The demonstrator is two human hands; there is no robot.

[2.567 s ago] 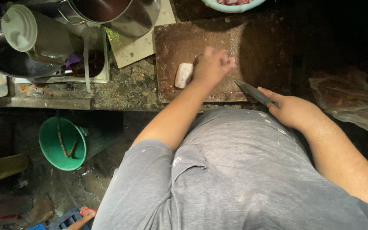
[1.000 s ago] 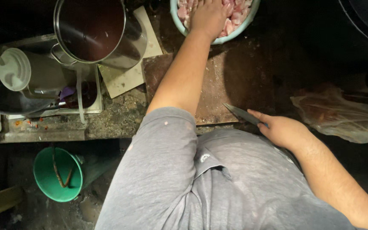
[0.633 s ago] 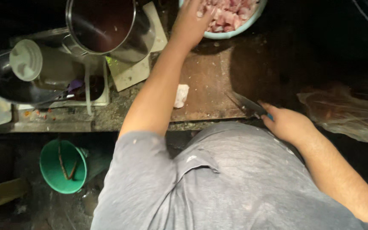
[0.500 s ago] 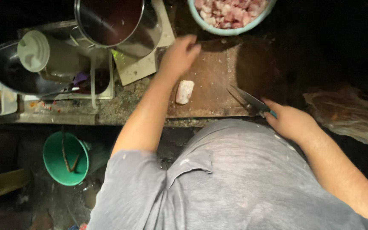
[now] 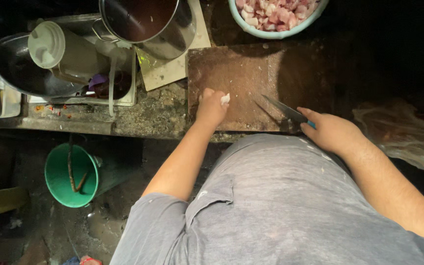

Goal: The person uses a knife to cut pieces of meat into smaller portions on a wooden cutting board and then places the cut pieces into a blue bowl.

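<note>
Dim kitchen bench (image 5: 163,110), worn chopping board (image 5: 251,83) at its edge.
Left hand (image 5: 211,107), back from the bowl of diced meat (image 5: 276,14) beyond the board, fingers clenched on a pale piece (image 5: 225,98), probably fat; right hand (image 5: 331,131) grips the knife (image 5: 284,109), blade resting on the board.

Around the matt, scarred wooden cutting board (image 5: 251,83) you have a glossy steel pot (image 5: 145,22) to its left, a smooth plastic bowl (image 5: 276,32) above it, a dull metal knife blade (image 5: 284,109) lying over it, and rough, gritty stone counter (image 5: 148,115) beneath.
</note>
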